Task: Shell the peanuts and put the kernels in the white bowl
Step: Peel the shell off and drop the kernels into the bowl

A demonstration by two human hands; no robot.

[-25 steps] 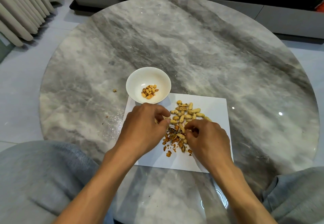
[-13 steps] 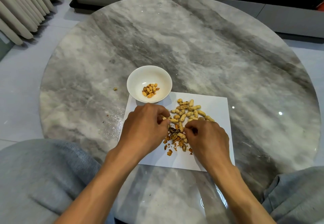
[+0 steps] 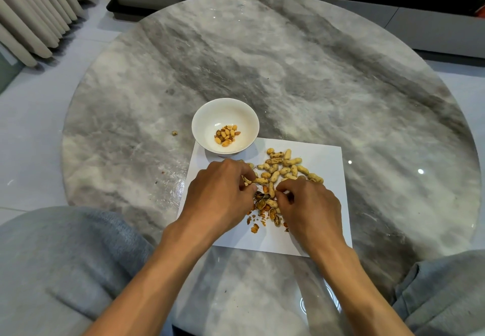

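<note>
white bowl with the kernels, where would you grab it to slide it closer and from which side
Pinch the white bowl at its near rim, which stands open and overlaps the far-left corner of the white paper. Come from the left with the left hand, probably the easiest side: the heap of unshelled peanuts lies to the right. Thumb outside, fingertips just inside, above the kernels at the bottom.

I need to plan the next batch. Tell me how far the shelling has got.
Done: a few kernels lie in the bowl, and empty shells sit on the paper. In hand: the left hand pinches a cracked shell piece; what the right hand holds is hidden. Left: a pile of whole peanuts, most of the job.
</note>
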